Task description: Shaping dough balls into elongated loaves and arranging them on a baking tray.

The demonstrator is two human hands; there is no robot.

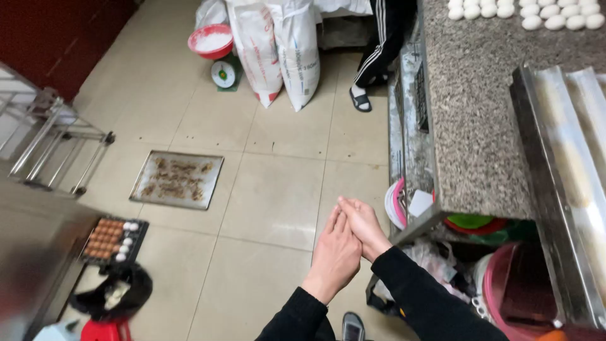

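My left hand (336,251) and right hand (361,222) — pressed flat together, fingers straight, nothing between them — hang over the tiled floor (278,189), just beside the counter's (480,113) lower left corner. Baking tray (177,179) with crumbs on the floor, well apart. Egg carton (113,239) near the left edge. Two sacks (278,44) at the far end, scale (224,72) beside them. Dough balls (524,11) along the counter's far edge.

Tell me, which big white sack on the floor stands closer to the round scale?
The left white sack. It leans right beside the round scale; the right white sack stands farther away.
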